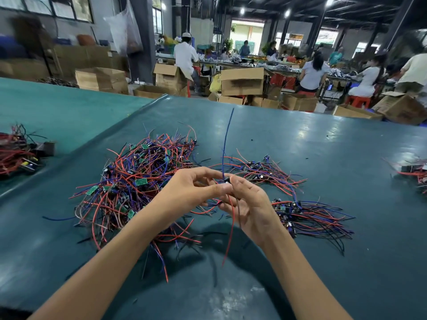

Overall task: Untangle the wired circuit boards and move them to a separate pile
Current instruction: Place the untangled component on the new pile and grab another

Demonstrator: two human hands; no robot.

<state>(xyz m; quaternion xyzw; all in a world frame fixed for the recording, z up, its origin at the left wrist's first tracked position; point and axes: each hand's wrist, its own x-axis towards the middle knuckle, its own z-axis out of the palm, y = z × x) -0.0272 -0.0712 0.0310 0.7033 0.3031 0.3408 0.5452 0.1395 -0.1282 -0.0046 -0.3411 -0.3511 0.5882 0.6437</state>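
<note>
Left hand & right hand fingers pinch small dark wired circuit board between them. It seems light, wires floppy, so grip board itself.

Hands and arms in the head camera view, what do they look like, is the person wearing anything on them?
Both are bare. The left hand and right hand show no gloves, rings, watch or wristband, and no sleeve comes into the frame on either arm.

A dark teal desk is covered left of centre by a large tangle of wired circuit boards, a smaller pile being laid at the right.
</note>
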